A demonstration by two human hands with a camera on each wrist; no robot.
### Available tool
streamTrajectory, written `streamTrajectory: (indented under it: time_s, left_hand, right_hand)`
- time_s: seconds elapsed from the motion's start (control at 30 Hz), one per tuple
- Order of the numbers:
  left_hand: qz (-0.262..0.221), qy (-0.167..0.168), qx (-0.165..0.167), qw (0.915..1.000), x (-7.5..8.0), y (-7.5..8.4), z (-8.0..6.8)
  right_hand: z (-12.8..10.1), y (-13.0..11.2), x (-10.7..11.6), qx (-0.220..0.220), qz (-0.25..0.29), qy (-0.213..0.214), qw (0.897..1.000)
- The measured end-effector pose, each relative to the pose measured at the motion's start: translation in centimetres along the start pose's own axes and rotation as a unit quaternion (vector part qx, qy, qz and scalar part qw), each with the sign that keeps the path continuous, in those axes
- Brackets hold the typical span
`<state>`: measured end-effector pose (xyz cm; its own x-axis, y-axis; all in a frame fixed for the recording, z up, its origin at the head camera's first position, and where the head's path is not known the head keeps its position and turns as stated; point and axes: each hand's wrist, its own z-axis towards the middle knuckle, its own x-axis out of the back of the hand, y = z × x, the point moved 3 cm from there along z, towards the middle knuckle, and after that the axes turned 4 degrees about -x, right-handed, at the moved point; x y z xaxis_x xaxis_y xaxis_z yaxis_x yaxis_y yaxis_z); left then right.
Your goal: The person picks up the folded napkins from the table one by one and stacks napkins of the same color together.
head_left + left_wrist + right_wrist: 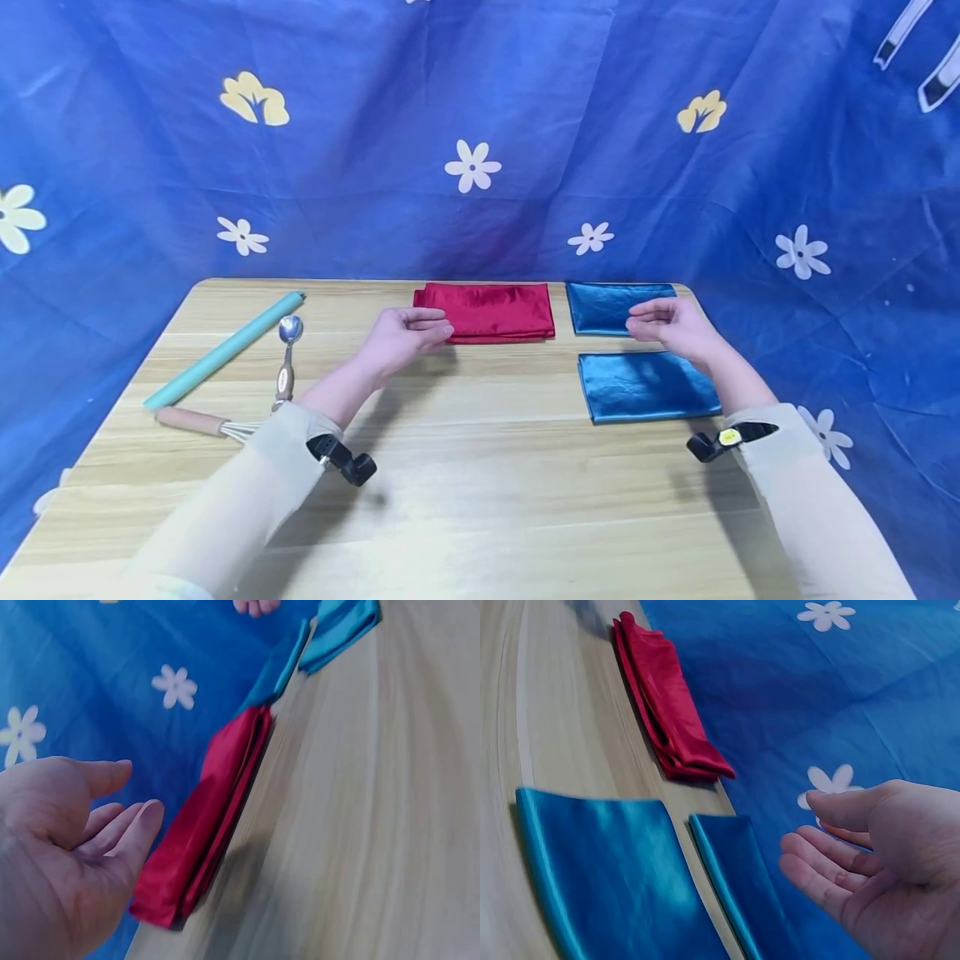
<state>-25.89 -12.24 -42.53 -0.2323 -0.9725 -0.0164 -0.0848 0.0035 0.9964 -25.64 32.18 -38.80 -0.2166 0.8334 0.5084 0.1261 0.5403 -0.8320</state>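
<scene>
Above the table's far edge, both hands hovering loose, grasping nothing.
Left hand beside red cloth, right hand over far blue cloth; folded stacks apart by colour.

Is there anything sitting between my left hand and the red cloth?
Nothing visible. The left hand hovers open just left of the folded red cloth, with only bare table between them. The spoon lies off to the far side of the hand.

both hands raised, fingers relaxed, empty
</scene>
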Motion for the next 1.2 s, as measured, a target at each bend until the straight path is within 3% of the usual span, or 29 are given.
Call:
streamTrajectory:
  time_s: [0.3,0.63,1.0,1.2]
  left_hand:
    - [-0.009,-0.011,0.001,0.9999,-3.8,-0.3,-0.2]
    - [-0.002,-0.011,0.020,0.9997,-7.7,-1.7,0.2]
    - [-0.005,-0.043,0.047,0.9980,-13.6,-3.9,0.6]
    - [-0.043,-0.057,0.063,0.9954,-17.1,-5.1,1.2]
  right_hand:
    - [-1.8,2.9,3.1,-0.008,0.013,0.002,1.000]
    - [-2.9,6.4,5.7,-0.033,-0.007,0.021,0.999]
    - [-3.3,10.6,7.7,-0.054,-0.021,0.047,0.997]
    - [-3.3,12.5,8.3,-0.058,-0.025,0.055,0.996]
